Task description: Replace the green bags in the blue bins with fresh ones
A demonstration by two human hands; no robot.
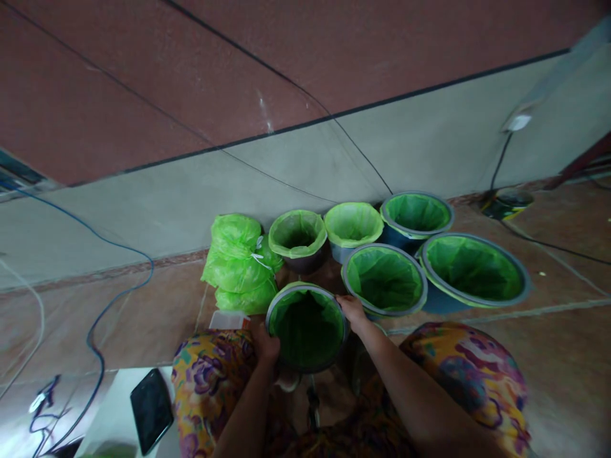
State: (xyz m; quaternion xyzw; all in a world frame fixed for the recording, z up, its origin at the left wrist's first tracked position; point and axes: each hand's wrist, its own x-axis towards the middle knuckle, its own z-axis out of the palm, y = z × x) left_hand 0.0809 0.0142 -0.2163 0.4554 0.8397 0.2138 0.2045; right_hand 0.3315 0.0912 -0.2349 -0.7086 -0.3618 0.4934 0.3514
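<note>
Between my knees stands a round bin [310, 327] lined with a green plastic bag, a grey ring around its rim. My left hand [266, 345] grips the left side of that rim, and my right hand [351, 310] is closed on the right side; some fingers are hidden behind the edge. Just right of my right hand is another grey-ringed lined bin [384, 280]. Beyond it are a larger lined bin [472, 270] and a blue lined bin [417, 213]. Two smaller bins, a dark one [305, 259] and a pale grey one [341, 253], have liners folded over their rims.
Tied green bags [238, 261] are piled at the left by the wall. A white box [228, 320] lies below them. A black phone [151, 407] rests on a white surface at lower left. A blue cable [98, 318] crosses the floor; a tin [508, 202] stands far right.
</note>
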